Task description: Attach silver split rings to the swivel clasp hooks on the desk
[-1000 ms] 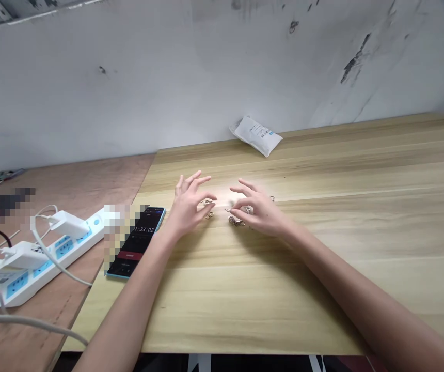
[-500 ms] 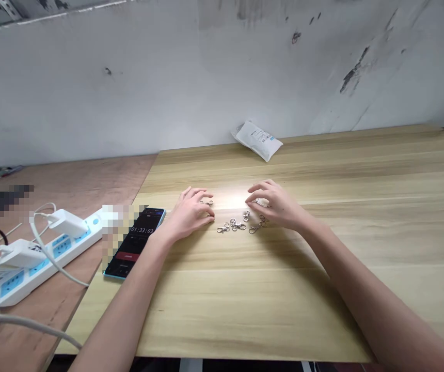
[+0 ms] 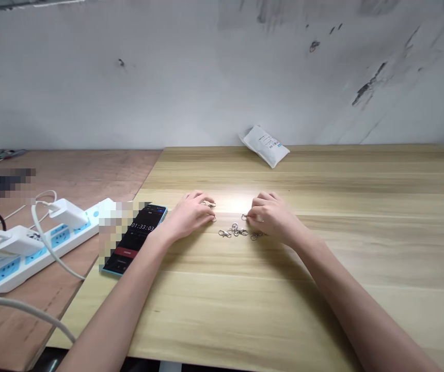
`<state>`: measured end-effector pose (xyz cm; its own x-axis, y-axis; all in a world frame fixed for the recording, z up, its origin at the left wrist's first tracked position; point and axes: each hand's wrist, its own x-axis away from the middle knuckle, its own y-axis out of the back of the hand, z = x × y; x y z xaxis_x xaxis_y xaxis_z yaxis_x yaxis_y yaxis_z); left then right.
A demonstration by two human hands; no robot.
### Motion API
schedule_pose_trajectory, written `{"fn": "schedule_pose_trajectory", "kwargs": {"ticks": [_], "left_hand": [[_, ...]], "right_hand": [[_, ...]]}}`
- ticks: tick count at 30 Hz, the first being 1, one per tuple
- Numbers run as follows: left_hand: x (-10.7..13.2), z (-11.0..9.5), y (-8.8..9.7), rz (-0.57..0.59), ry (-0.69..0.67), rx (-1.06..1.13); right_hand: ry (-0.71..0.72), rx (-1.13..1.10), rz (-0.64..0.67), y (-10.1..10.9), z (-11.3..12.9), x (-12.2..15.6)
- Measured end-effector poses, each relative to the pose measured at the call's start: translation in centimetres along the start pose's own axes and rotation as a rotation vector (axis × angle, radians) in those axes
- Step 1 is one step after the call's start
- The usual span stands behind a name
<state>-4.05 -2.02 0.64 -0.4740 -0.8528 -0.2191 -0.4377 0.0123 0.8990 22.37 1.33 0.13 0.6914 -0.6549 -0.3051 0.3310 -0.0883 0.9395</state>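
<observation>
Several small metal clasps and rings (image 3: 234, 230) lie in a loose cluster on the light wooden table (image 3: 322, 248). My left hand (image 3: 189, 214) rests on the table with its fingers curled over a small metal ring (image 3: 209, 205) at their tips. To the right, my right hand (image 3: 270, 214) has its fingers bent and pinched on a small metal clasp (image 3: 244, 217) at the cluster's edge. Both forearms reach in from the lower edge of the view.
A phone (image 3: 135, 238) with a running timer lies left of my left hand. A white power strip (image 3: 36, 240) with plugs and cables sits on the brown table at the left. A white packet (image 3: 264, 145) lies by the wall.
Both hands have gone from spread fingers above the metal parts to curled fingers down on them. The right hand moved right, uncovering the cluster. The camera has tilted slightly.
</observation>
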Motion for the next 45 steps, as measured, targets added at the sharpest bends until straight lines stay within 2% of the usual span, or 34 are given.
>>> {"fn": "schedule_pose_trajectory", "kwargs": {"ticks": [12,18,21,25,30,34,38,41,45], "left_hand": [[0.3,0.9,0.1,0.026,-0.055,-0.082],[0.0,0.4,-0.5,-0.015,-0.062,-0.071],[-0.3,-0.1,-0.7,-0.069,-0.050,-0.073],[-0.4,-0.6,-0.8,-0.194,-0.046,-0.044],[-0.6,-1.0,-1.3,-0.231,-0.055,0.054],[-0.7,-1.3,-1.7,-0.232,-0.063,0.124],[-0.7,-1.8,-1.9,-0.264,0.019,0.186],[-0.7,-2.0,-1.9,-0.286,0.072,0.206],[-0.7,-1.8,-2.0,-0.274,0.072,0.186]], "right_hand": [[-0.070,0.007,-0.092,-2.0,-0.5,-0.1],[-0.117,-0.145,-0.066,-2.4,0.0,-0.6],[-0.114,-0.260,-0.105,-2.6,0.5,-0.8],[-0.114,-0.355,-0.223,-2.8,0.9,-0.9],[-0.171,-0.445,-0.314,-3.0,1.3,-0.9],[-0.114,-0.471,-0.308,-3.1,1.8,-0.7],[-0.050,-0.420,-0.288,-3.3,2.2,-0.7],[-0.032,-0.383,-0.289,-3.5,2.1,-0.7],[-0.027,-0.342,-0.280,-3.9,1.7,-0.6]]}}
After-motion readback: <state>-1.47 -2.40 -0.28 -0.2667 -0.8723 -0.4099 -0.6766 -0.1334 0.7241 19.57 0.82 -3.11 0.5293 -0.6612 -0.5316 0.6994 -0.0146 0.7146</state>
